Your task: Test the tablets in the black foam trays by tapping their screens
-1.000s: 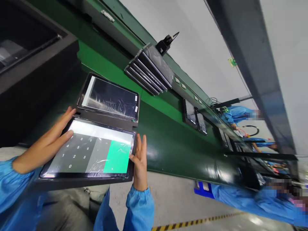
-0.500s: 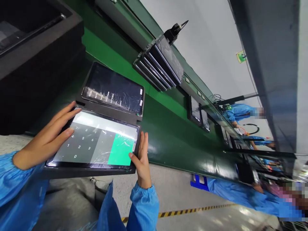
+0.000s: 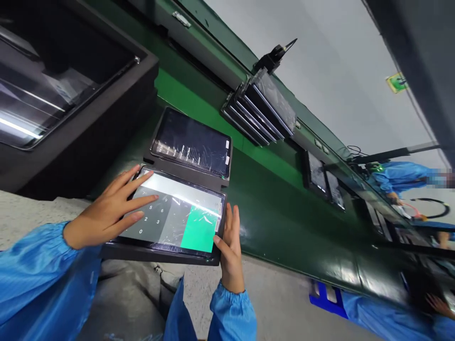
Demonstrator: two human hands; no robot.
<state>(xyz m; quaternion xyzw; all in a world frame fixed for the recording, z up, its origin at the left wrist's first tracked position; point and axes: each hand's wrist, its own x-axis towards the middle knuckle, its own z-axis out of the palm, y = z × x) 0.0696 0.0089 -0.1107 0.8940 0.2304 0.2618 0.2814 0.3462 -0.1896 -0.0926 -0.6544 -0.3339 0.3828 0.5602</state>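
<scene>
A tablet lies in the near recess of a black foam tray. Its lit screen shows a calculator keypad with a bright green block, under glossy film. My left hand is spread out, its fingers lying over the screen's left side and covering some number keys. At the right edge, my right hand grips the tablet, thumb on the border and fingers along the tray's side. A second tablet rests in the far recess, with white text lines on a dark screen.
Tablets are stacked on the green bench beyond. A large black case with a glossy panel stands at left. More tablets lie farther right, near a blue-sleeved co-worker. A blue stool stands below the bench.
My left hand has slid further over the screen, its fingers now spread across the keys. My right hand keeps its hold. The whole view has shifted, so everything appears further right.
</scene>
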